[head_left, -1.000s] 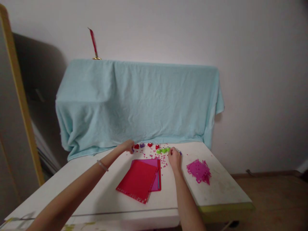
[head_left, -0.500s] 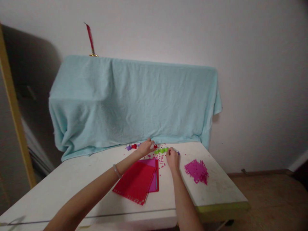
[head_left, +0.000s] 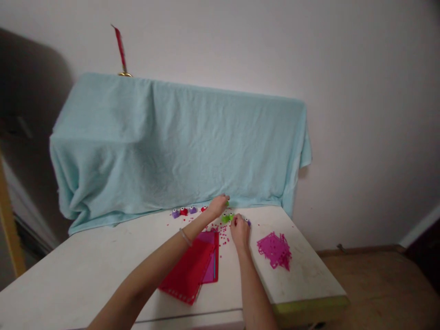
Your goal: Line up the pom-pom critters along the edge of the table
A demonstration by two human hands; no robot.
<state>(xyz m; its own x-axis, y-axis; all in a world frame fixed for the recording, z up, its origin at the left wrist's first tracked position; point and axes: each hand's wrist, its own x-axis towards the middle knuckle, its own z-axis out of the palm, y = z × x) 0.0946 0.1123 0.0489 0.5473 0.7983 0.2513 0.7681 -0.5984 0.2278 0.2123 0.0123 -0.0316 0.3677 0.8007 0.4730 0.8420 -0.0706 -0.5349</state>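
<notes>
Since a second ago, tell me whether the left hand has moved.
Yes. The left hand has moved right along the row of small punches, from its left end to the green ones beside the right hand.

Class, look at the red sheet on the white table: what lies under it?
Under the red sheet a magenta sheet pokes out at its far right side, with a thin teal strip along that edge. Both rest on the white table. Whether more sheets lie underneath is hidden.

Small green punches [head_left: 227,217], seemingly upright, on table.
</notes>
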